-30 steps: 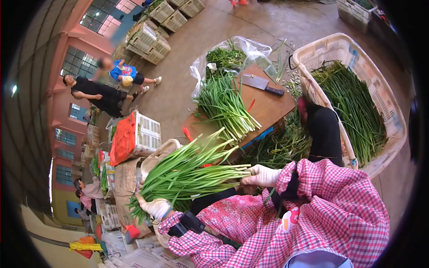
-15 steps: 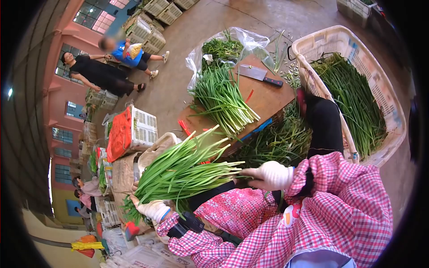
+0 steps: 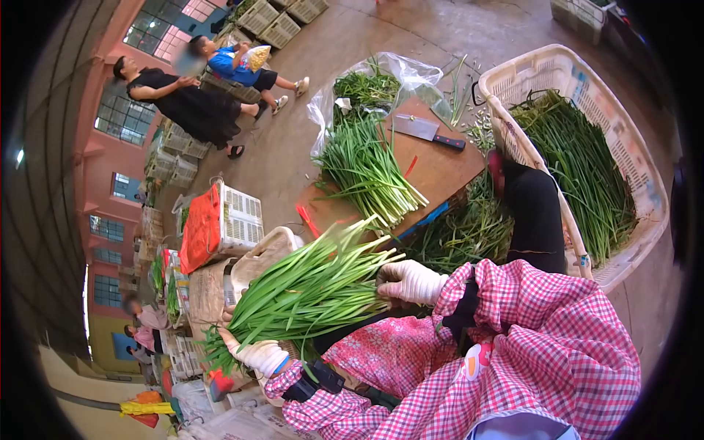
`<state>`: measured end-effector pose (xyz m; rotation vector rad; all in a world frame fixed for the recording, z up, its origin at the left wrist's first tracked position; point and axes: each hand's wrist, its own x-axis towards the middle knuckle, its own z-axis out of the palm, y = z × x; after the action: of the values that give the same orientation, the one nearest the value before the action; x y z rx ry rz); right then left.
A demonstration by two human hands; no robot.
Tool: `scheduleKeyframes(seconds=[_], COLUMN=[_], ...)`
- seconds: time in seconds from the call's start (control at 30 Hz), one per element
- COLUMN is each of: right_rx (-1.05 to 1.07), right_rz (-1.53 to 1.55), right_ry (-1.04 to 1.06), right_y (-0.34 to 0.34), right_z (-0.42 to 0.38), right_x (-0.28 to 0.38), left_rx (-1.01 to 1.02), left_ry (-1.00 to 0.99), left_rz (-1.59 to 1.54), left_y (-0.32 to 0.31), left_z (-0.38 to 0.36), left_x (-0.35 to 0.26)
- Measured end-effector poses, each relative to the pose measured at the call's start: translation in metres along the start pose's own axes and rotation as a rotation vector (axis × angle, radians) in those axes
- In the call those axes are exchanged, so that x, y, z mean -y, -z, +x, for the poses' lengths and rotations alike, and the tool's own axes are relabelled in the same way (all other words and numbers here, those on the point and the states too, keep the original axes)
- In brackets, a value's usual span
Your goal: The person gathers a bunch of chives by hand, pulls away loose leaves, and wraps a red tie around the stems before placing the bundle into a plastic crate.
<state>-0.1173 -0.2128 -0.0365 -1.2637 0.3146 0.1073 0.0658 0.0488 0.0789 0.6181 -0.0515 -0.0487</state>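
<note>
Green stalks filled the head view: a loose bunch of greens (image 3: 308, 293) lay across the person's lap, held at both ends by gloved hands. The left hand (image 3: 262, 356) cupped the leafy end from below, fingers curled up around the outer leaves, while the right hand (image 3: 412, 281) closed around the pale cut ends, fingers pressed together in a grip. No tie showed on the bunch, and the tips near the right hand fanned out unevenly — so the likeliest slip, as I judged it, was a few stalks sliding free from the middle, where nothing supported them, and dropping toward the pink checked sleeves (image 3: 543, 345) or the floor. A tighter squeeze could have bruised or snapped the tender stems instead. Just beyond the lap stood a wooden board (image 3: 440, 172) with a second pile of greens (image 3: 367, 172) on it and a cleaver (image 3: 427, 132) lying flat, blade bare; a careless reach across the board could have met that edge. To the right a white basket (image 3: 557, 73) held more greens, near the person's knee and easy to knock. Two people (image 3: 198, 88) stood well apart on the concrete floor, clear of the work.
</note>
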Motion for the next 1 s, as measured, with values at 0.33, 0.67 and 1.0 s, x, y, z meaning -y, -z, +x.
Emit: scheduleKeyframes(seconds=[0.33, 0.67, 1.0], right_rx=[0.108, 0.94, 0.677], right_rz=[-0.598, -0.137, -1.503], right_ry=[0.453, 0.042, -0.165], right_y=[0.001, 0.046, 0.112], right_z=[0.003, -0.037, -0.073], right_x=[-0.016, 0.015, -0.019], left_rx=[0.321, 0.39, 0.368], left_ry=[0.105, 0.02, 0.009], left_rz=[0.121, 0.217, 0.085], left_y=[-0.015, -0.047, -0.007], left_z=[0.001, -0.015, 0.015], left_x=[0.008, 0.011, -0.007])
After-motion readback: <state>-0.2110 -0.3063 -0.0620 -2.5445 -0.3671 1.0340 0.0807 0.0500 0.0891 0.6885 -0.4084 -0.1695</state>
